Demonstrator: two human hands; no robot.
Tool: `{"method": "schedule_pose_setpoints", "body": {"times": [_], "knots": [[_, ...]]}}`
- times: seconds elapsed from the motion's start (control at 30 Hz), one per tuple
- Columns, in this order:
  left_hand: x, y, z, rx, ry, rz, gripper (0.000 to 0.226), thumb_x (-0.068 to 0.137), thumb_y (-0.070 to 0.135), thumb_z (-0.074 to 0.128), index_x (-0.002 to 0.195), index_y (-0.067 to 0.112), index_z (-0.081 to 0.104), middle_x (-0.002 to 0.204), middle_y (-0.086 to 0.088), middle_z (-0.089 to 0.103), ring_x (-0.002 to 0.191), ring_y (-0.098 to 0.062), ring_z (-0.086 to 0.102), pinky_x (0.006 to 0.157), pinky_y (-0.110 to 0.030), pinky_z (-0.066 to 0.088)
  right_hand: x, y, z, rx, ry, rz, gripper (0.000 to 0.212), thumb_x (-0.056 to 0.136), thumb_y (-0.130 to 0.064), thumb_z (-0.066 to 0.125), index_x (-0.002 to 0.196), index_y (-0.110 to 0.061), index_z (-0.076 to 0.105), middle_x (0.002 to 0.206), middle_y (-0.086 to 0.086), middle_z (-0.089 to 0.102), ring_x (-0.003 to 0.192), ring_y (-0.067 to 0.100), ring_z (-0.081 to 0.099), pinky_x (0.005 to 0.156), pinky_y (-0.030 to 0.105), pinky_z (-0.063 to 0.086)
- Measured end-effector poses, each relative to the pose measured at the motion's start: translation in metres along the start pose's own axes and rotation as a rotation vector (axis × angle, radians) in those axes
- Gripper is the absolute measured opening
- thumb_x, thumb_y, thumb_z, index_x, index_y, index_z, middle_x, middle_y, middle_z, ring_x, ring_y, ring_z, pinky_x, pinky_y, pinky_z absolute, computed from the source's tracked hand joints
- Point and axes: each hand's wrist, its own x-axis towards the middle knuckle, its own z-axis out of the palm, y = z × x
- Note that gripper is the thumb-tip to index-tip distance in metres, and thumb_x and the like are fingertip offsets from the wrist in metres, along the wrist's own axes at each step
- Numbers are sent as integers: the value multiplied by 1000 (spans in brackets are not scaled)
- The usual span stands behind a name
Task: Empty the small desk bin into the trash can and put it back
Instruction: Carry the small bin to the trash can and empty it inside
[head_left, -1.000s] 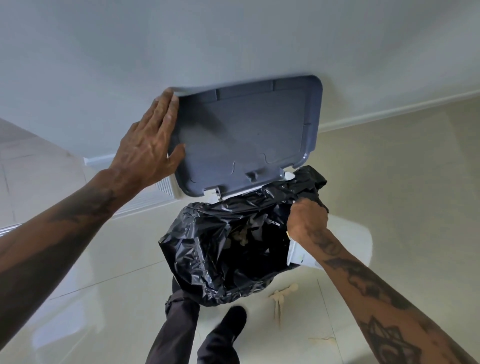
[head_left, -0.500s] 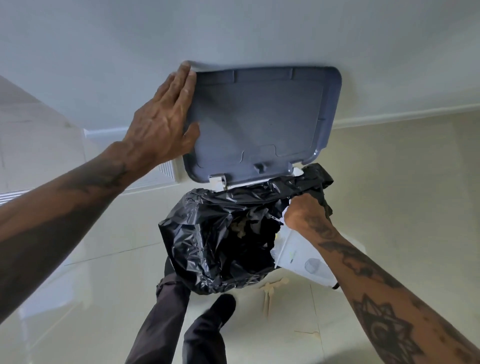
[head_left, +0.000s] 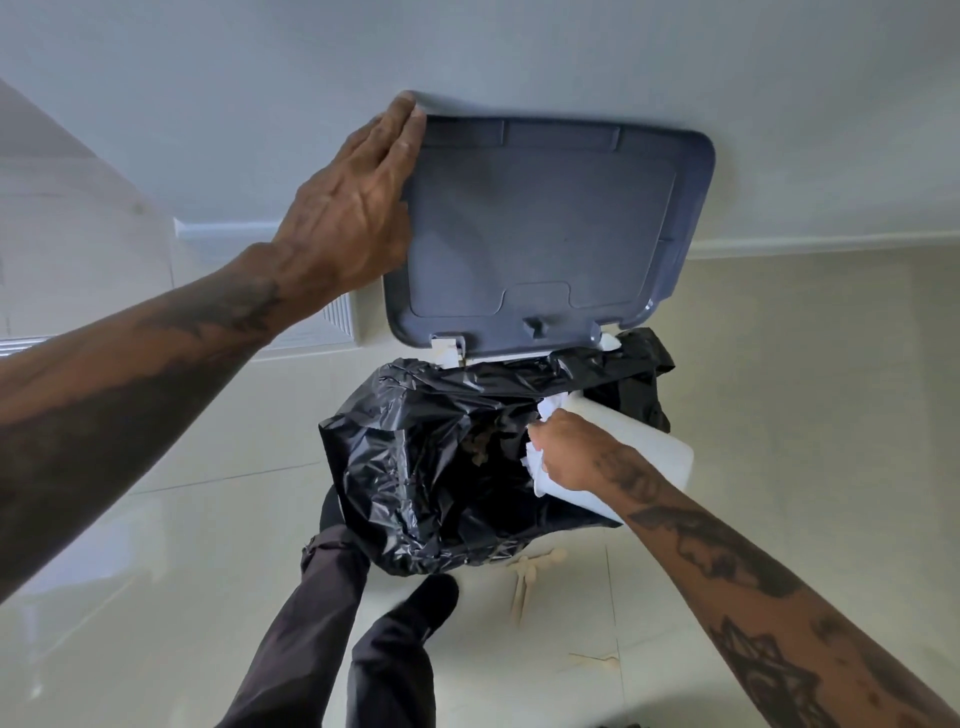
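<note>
The trash can (head_left: 608, 342) stands against the wall, lined with a black bag (head_left: 415, 457) that spills over its rim. Its grey lid (head_left: 545, 234) is swung up against the wall, and my left hand (head_left: 348, 208) lies flat on the lid's left edge, holding it there. My right hand (head_left: 566, 457) grips the rim of the small white desk bin (head_left: 644, 447), which is tipped on its side with its mouth over the bag opening. Crumpled white paper (head_left: 551, 408) shows at the bin's mouth.
A glossy cream tiled floor (head_left: 779, 415) surrounds the can. A white vent (head_left: 337, 322) sits in the baseboard behind my left wrist. My dark trouser legs and a black shoe (head_left: 426, 597) stand just in front of the can. A white wall rises behind.
The white bin has tipped further and come up over the bag opening, showing more of its side and paper at its mouth. My left hand stays on the raised lid.
</note>
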Motion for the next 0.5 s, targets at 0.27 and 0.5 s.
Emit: {"method": "schedule_pose_setpoints", "body": {"times": [0.27, 0.5], "knots": [[1, -1, 2, 18, -3, -3, 72, 95, 2, 51, 158, 2, 15, 167, -14, 12, 152, -30, 19, 117, -47, 33, 16, -16, -4, -407, 31, -67, 37, 86, -20, 65, 122, -11, 64, 138, 10, 49, 92, 21, 65, 69, 27, 38], [0, 1, 3, 23, -3, -6, 74, 94, 3, 52, 158, 1, 14, 167, -15, 11, 152, -32, 18, 119, -42, 27, 8, 35, -27, -192, -39, -222, 18, 88, -8, 55, 101, -19, 60, 115, 3, 53, 107, 22, 56, 80, 30, 43]]}}
